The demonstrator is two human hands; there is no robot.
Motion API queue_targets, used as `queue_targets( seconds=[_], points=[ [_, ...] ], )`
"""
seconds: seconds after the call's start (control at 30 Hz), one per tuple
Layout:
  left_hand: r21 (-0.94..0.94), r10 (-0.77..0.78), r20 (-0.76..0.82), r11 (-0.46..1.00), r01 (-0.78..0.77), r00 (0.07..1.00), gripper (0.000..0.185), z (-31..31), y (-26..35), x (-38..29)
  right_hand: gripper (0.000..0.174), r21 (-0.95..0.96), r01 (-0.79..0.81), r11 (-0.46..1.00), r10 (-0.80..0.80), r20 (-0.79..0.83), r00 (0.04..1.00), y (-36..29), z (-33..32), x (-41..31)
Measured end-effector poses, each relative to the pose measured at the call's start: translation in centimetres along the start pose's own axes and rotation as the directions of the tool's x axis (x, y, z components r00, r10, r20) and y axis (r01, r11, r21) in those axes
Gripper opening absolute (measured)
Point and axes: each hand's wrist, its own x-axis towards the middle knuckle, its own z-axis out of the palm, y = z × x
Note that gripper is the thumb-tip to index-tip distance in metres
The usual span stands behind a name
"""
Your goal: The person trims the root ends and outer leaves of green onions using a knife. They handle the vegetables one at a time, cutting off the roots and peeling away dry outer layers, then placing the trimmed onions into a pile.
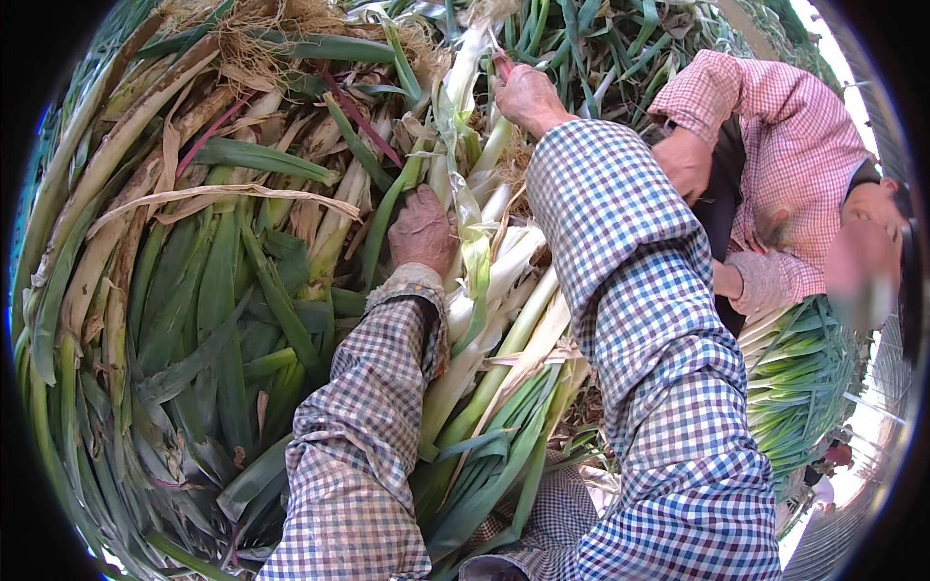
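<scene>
My right hand (529,98) is closed on a small tool with a red handle (502,64), at the top middle. The tool's thin tip lies by the white stem of a long leek or large green onion (465,69). My left hand (423,231) rests low among the stalks, at the lower part of that plant; its fingers are mostly hidden under leaves, so its grip does not show. Below and right of it lie thick, pale stalks (501,279) with green leaves. A loose, torn leaf sheath (476,254) hangs across them.
A big heap of untrimmed leeks or green onions (225,290) with dry leaves and roots fills the left side. Close on the right, a co-worker in a red checked shirt (785,131) bends in, with a hand (684,163) near my right sleeve. Pale-stemmed bundles (795,385) lie beyond.
</scene>
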Motion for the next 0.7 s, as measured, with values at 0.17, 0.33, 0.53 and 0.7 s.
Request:
queue_targets(
  seconds=[0.17,0.33,0.53,0.7],
  points=[
    [0.000,0.009,0.044,1.000,-0.009,0.999,0.051,1.7,-0.7,0.1,0.046,0.112,-0.039,0.993,0.030,0.082,0.996,-1.3,-2.7,-4.1],
    [-0.030,-0.010,0.114,0.999,0.013,0.993,0.042,-1.9,0.6,-0.2,0.046,0.248,0.195,0.949,-0.274,0.343,0.898,-5.6,-3.6,-15.2],
    [-0.332,-0.766,0.369,0.420,0.845,0.526,0.033,-7.6,7.0,-1.6,0.037,0.091,0.341,0.936,-0.352,0.299,0.887,-8.6,-0.4,-19.5],
    [-0.215,0.231,0.363,0.963,-0.160,0.903,0.039,-5.7,-3.5,-6.0,0.031,0.346,0.556,0.756,-0.647,0.262,0.717,-7.8,-0.4,-21.1]
  ],
)
